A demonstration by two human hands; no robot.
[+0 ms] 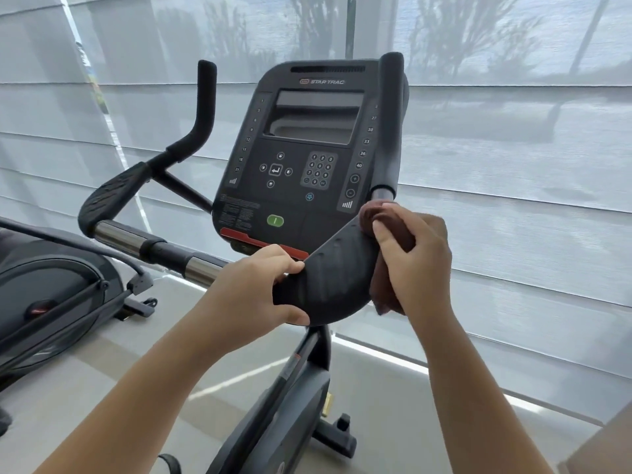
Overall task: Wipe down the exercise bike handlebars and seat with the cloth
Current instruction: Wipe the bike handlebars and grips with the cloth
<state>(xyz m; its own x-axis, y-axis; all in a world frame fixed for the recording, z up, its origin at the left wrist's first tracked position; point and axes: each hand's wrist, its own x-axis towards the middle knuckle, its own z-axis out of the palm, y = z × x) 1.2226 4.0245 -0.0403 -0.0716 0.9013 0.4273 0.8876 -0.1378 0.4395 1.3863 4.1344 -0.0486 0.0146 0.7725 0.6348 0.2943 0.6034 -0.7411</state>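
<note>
R hand (413, 254) grips the brown cloth (371, 213), fingers curled round it, pressing it on the far end of the R bar pad (335, 268), just below the upright grip (390, 124). Cloth bunches out above & below the hand. L hand (263, 285) holds the pad's near end, fingers over top, thumb under. Console (307, 148) sits just behind, screen dark. L bar (113, 196) is well apart from both hands. 2nd machine (51, 285) at far L; blinds (513, 165) behind.
</note>
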